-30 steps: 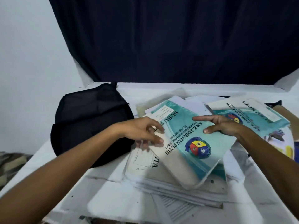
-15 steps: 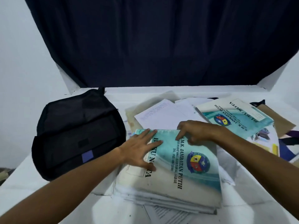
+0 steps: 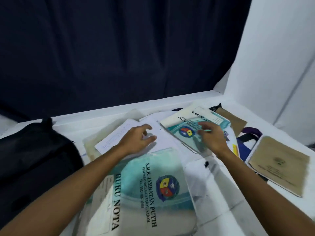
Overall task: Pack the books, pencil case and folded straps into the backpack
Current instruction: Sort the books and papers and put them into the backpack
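On the white tabletop (image 3: pixel 221 210), the black fabric backpack (image 3: pixel 34 159) lies left of the near teal-and-white "BUKU NOTA" notebook (image 3: pixel 144 193). Beyond that notebook, the left hand (image 3: pixel 136 140) rests loosely curled on white papers (image 3: pixel 119 135); the right hand (image 3: pixel 213 138) seemingly grips a second teal notebook (image 3: pixel 187 123). A brown book (image 3: pixel 279 166) lies right.

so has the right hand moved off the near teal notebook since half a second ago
Yes. The right hand has left the near teal notebook and moved away from the black backpack, onto the far teal notebook.

Glossy book (image 3: pixel 150 189), cloth backpack (image 3: pixel 34 160)
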### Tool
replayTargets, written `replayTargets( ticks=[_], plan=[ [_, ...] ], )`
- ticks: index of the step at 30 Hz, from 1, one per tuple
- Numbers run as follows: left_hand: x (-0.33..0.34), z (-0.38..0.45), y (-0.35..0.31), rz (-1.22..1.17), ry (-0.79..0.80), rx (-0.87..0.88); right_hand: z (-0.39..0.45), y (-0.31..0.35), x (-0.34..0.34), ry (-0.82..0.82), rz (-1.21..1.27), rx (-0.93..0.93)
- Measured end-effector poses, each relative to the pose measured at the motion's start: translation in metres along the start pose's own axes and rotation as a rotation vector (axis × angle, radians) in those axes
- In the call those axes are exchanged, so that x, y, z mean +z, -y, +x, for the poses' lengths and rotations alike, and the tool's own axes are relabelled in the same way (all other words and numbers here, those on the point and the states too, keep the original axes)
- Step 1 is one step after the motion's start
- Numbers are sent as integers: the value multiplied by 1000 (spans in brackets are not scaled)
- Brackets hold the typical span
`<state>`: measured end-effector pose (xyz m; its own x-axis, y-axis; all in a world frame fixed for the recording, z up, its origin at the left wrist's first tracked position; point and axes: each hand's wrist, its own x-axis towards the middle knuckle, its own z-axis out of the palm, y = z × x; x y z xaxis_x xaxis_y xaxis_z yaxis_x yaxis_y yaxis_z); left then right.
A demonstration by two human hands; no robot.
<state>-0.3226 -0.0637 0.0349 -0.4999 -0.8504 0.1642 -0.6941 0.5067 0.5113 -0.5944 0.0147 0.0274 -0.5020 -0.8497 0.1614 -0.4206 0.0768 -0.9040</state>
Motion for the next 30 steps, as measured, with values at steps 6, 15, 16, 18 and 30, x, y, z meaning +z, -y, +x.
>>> replayTargets(
  ticks=[6, 15, 16, 18, 30],
  plan=[
    [37, 94, -38, -189, 74, -190, 18, -61, -35, -11, 330, 420],
    [52, 120, -57, -401, 104, -340, 24, -46, -29, -51, 526, 468],
    [51, 120, -57, -478, 128, -361, 26, -45, -28, -49, 546, 450],
    [47, 117, -60, -589, 171, -397, 32, -45, -25, -75, 578, 415],
    [66, 101, -50, -13, 120, -243, 31, -40, -10, -29, 849, 542]
  ],
)
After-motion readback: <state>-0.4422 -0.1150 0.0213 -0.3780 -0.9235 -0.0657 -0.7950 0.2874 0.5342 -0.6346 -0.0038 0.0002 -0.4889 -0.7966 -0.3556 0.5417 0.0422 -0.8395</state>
